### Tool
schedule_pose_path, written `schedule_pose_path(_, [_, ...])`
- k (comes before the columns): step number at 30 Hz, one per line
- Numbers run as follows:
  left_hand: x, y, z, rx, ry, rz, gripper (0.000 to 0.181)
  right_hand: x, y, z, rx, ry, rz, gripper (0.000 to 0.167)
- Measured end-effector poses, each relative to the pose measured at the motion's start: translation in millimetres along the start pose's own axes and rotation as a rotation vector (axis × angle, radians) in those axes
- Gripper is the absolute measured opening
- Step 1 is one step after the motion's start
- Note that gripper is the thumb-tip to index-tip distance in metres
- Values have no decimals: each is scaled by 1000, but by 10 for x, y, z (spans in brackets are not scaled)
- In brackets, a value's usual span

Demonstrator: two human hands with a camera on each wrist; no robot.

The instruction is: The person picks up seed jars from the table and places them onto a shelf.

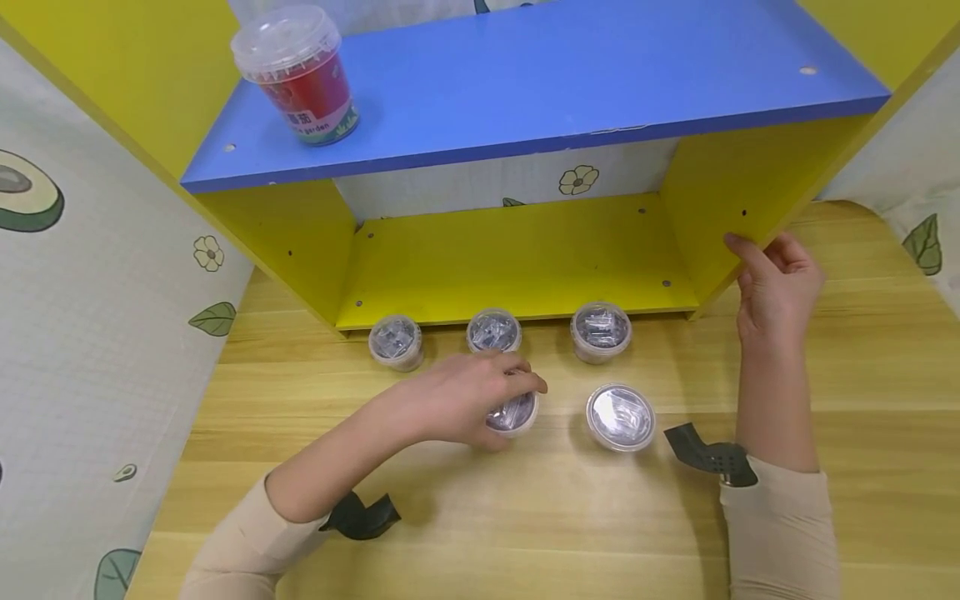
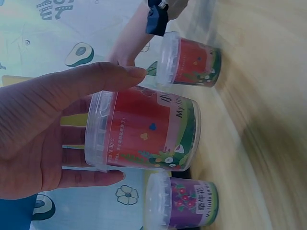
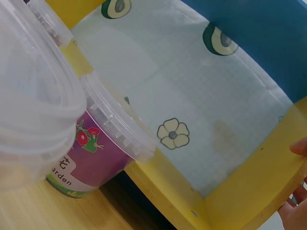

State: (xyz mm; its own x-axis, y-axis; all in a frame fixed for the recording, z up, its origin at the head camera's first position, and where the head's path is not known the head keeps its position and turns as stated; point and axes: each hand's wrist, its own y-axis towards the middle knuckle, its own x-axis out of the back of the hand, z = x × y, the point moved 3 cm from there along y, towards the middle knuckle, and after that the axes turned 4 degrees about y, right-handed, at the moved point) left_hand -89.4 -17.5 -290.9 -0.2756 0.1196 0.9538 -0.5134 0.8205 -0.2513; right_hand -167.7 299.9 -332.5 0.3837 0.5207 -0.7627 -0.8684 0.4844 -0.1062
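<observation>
My left hand (image 1: 468, 396) grips a lidded plastic cup (image 2: 151, 129) with a red printed label, thumb on one side and fingers on the other. In the left wrist view its base appears raised off the table. My right hand (image 1: 780, 292) holds the front edge of the shelf unit's yellow right side panel (image 1: 750, 183), thumb on the inner face and fingers outside. To the right of the held cup stands another clear-lidded cup (image 1: 621, 417). On the blue shelf board (image 1: 525, 83), at the left, sits a red-labelled cup (image 1: 307, 92).
Along the front of the yellow bottom board (image 1: 510, 258) stand a left cup (image 1: 396, 342), a middle cup (image 1: 493, 331) and a right cup (image 1: 600, 332). A purple-labelled cup (image 3: 103, 153) shows in the right wrist view. Everything stands on a wooden table (image 1: 487, 533).
</observation>
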Motion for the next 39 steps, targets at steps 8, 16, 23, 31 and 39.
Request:
schedule_pose_path(8, [106, -10, 34, 9, -6, -16, 59, 5, -12, 1, -6, 8, 0, 36])
schedule_pose_path(16, [192, 19, 82, 2, -18, -16, 60, 6, -14, 3, 6, 5, 2, 35])
schedule_pose_path(23, [276, 33, 131, -15, -61, -34, 56, 0, -11, 4, 10, 20, 7, 36])
schedule_pose_path(31, [376, 54, 200, -36, -125, -36, 56, -7, 7, -9, 20, 19, 16, 34])
schedule_pose_path(39, [439, 48, 260, -23, -139, -30, 56, -4, 3, -11, 21, 22, 19, 33])
